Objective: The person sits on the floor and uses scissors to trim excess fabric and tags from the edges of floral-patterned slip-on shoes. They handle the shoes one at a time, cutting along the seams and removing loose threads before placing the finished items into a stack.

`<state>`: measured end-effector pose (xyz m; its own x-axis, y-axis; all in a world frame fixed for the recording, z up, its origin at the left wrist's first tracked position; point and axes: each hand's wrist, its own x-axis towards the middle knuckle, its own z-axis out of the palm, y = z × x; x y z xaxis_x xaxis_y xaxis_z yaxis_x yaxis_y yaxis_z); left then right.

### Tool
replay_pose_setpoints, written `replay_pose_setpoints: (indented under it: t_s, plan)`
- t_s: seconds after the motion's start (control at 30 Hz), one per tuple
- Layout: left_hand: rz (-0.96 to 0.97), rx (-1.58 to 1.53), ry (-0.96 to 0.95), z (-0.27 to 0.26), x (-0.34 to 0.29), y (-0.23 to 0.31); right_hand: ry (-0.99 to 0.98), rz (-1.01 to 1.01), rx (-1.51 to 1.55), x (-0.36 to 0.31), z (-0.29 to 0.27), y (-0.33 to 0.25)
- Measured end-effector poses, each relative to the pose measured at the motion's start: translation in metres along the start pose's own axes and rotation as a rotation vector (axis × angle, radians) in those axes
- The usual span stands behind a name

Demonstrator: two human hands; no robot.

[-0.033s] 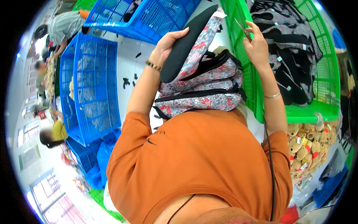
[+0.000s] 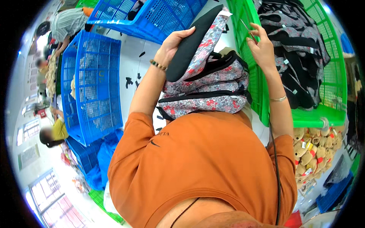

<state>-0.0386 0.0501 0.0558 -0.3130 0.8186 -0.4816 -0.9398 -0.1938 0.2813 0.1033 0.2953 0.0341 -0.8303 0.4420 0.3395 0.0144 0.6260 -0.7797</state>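
Observation:
My left hand (image 2: 173, 45) grips a long, padded fabric piece (image 2: 193, 48), black on one face, with a grey-and-red floral side and a small white label at its far end. The piece is held up at a slant. Below it, a stack of similar floral pieces with black edging (image 2: 207, 102) rests against my lap. To the right, my right hand (image 2: 262, 49) is closed around a pair of slim metal scissors (image 2: 245, 26), blades pointing up and left. The scissors are apart from the fabric, and their handles are mostly hidden by my fingers.
A green crate (image 2: 327, 117) filled with black and floral pieces stands right. Blue crates (image 2: 78, 91) stand left and another blue crate (image 2: 152, 28) ahead. Black scraps (image 2: 129, 81) litter the floor. Plush toys (image 2: 315, 152) lie lower right. Other people (image 2: 68, 24) work far left.

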Motion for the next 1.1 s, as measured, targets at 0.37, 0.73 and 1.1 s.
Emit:
replay_pose_setpoints:
  t_s: [0.37, 0.73, 1.1]
  plan:
    - [0.083, -0.113, 0.001, -0.021, -0.001, 0.001, -0.376, 0.104, 0.519, -0.016, 0.026, -0.007]
    - [0.148, -0.012, -0.316, -0.021, -0.015, -0.004, -0.213, -0.316, 0.238, -0.025, 0.016, -0.041]
    - [0.125, -0.052, -0.263, -0.005, -0.005, -0.015, -0.316, -0.215, 0.429, -0.040, 0.014, -0.076]
